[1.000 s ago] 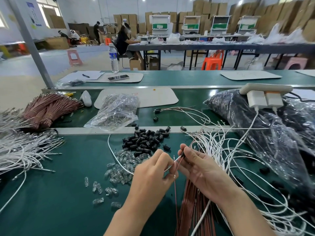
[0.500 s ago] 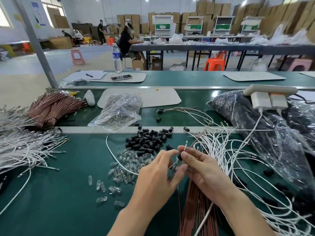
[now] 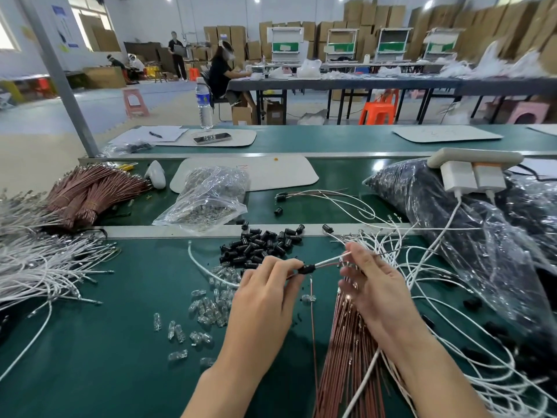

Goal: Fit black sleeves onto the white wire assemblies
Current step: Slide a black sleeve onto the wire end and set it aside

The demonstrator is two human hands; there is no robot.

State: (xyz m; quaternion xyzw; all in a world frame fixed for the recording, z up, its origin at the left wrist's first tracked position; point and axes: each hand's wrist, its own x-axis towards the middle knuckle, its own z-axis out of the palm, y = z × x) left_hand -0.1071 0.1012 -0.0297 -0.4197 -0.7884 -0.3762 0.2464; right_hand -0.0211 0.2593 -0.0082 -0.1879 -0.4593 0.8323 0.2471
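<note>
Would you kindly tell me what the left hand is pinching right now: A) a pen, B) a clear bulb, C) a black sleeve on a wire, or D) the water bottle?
C: the left hand pinches a black sleeve, and a white wire runs out of it to the right hand, which holds that wire.

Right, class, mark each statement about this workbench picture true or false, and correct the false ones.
1. The left hand pinches a black sleeve. True.
2. The right hand lies flat and holds nothing. False: it pinches the white wire.
3. The pile of loose sleeves lies beyond both hands. True.
4. The water bottle lies on its side. False: it stands upright.
</note>
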